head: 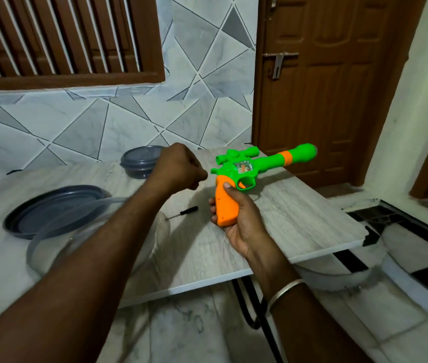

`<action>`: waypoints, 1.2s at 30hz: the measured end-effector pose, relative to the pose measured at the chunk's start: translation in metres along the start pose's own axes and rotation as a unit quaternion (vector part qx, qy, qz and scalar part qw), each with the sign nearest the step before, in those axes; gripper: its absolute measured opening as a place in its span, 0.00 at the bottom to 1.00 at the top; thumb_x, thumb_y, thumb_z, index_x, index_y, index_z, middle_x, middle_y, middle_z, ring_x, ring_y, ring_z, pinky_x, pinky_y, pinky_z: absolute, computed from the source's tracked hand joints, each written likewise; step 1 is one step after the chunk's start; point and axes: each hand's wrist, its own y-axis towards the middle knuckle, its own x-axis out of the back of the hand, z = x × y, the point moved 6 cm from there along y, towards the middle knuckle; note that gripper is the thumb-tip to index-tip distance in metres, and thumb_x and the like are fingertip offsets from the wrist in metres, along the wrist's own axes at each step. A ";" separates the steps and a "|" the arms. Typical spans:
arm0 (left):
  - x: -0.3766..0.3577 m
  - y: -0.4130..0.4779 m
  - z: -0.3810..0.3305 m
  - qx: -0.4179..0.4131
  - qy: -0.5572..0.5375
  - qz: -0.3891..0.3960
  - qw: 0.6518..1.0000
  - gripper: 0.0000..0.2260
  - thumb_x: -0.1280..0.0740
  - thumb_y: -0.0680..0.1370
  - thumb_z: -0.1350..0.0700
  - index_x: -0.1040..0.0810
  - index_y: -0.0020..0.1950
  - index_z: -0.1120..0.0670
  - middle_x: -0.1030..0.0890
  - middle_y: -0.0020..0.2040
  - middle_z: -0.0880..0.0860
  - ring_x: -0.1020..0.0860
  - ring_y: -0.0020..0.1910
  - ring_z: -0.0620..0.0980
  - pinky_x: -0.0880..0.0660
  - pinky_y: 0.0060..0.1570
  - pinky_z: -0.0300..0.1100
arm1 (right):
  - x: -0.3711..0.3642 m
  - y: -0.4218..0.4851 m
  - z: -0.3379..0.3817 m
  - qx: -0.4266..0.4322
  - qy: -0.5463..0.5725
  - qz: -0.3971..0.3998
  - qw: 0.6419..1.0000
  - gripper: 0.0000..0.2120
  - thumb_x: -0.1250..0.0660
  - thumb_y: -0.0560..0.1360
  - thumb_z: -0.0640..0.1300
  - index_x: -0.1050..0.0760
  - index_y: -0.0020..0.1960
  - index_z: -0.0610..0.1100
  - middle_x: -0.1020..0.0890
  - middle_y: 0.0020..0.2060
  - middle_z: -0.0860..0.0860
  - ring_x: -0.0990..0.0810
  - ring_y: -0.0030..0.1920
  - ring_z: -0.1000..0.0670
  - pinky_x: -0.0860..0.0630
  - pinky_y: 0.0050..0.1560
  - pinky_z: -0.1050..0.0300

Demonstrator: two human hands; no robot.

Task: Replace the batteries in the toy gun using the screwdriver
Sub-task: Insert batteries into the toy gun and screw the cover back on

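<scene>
A green toy gun (pixel 265 163) with an orange grip and an orange band on its barrel is held above the table. My right hand (pixel 236 218) grips the orange handle from below, barrel pointing right and away. My left hand (pixel 181 166) hovers just left of the gun's rear with fingers curled into a fist; nothing shows in it. A small black-handled screwdriver (pixel 182 212) lies on the table below and between the two hands, touched by neither. No batteries are visible.
The light wood-grain table (pixel 299 221) has a chipped right corner. A dark round container (pixel 142 161) stands at the back. A dark lid (pixel 50 213) and a clear round lid (pixel 58 231) lie at the left. A brown door (pixel 325 87) is behind.
</scene>
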 end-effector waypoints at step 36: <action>-0.039 -0.073 -0.005 -0.229 -0.095 0.000 0.969 0.03 0.28 0.78 0.60 0.15 0.46 0.57 0.16 0.37 0.49 0.19 0.37 0.42 0.21 0.44 0.45 | 0.015 -0.012 0.010 -0.018 -0.023 -0.004 1.000 0.13 0.35 0.79 0.44 0.26 0.60 0.39 0.19 0.40 0.43 0.21 0.35 0.48 0.26 0.26 0.60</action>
